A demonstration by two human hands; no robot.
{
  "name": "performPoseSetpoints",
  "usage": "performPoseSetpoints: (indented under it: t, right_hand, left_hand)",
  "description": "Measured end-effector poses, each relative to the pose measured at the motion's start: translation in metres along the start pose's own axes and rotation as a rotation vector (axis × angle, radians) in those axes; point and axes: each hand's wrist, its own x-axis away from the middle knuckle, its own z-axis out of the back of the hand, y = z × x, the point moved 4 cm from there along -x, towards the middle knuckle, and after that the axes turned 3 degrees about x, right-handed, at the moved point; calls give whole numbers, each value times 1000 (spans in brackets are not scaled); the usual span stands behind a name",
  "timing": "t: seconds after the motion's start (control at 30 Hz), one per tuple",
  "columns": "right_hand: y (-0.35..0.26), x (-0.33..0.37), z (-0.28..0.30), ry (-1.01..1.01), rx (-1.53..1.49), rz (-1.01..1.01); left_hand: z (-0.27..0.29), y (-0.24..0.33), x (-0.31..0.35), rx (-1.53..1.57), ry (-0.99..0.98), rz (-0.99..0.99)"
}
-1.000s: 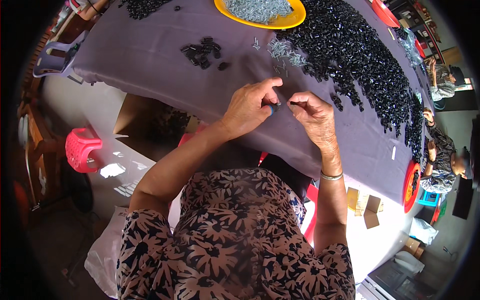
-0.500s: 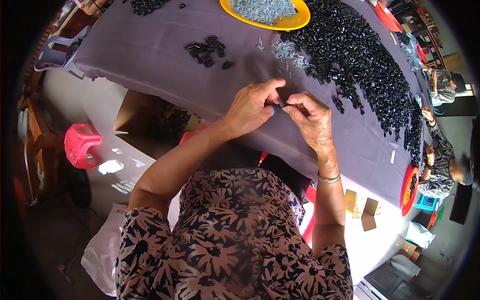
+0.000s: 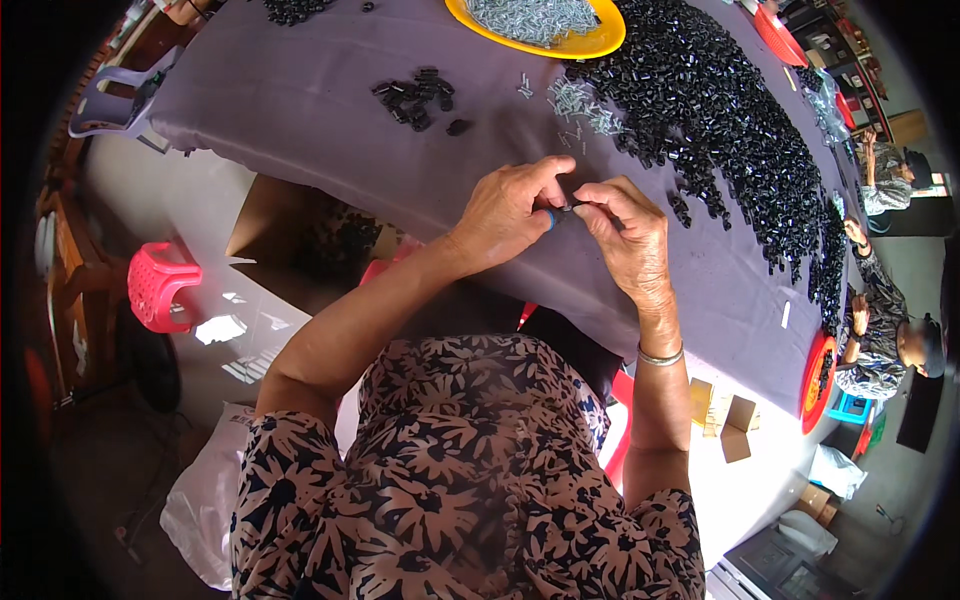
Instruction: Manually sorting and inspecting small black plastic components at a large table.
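Observation:
My left hand [image 3: 508, 212] is closed on a small black plastic piece [image 3: 567, 208] over the table's near part. A blue band circles one of its fingers. From the other side, my right hand [image 3: 630, 238] pinches at the piece's end with thumb and forefinger; anything tiny between those fingertips is hidden. Just beyond my hands lies a loose cluster of short silvery pins [image 3: 588, 106]. A big heap of black plastic pieces [image 3: 700, 110] spreads to the right. Farther left sits a small group of similar black pieces [image 3: 412, 98].
A yellow plate [image 3: 590, 45] heaped with silvery pins stands at the far side of the purple-grey cloth [image 3: 300, 110]. Below the table edge is an open cardboard box [image 3: 265, 225] with dark contents. A pink stool [image 3: 160, 285] stands left. Other people [image 3: 885, 330] work at the right.
My right hand has shifted slightly right, and more of the black piece shows between the hands. My left hand stays almost in place.

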Motion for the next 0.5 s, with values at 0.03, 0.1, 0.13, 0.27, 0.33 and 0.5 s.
performPoseSetpoints:
  t: [0.03,0.1,0.13,0.27,0.33,0.5]
  right_hand:
    - [-1,1,-1,0,-1,0]
    - [-3,1,-5,-14,-18,-27]
    - [-3,2,-4,-13,-18,-28]
    - [-4,2,-6,-14,70,24]
    - [-3,2,-7,-12,71,25]
    - [-3,1,-11,5,92,51]
  left_hand:
    - [0,2,0,-11,17,-13]
    - [1,2,0,-23,34,-25]
    - [0,1,0,-24,31,-29]
    - [1,1,0,-25,-6,-4]
    - [1,2,0,-18,-2,-2]
    - [3,2,0,-3,-14,-6]
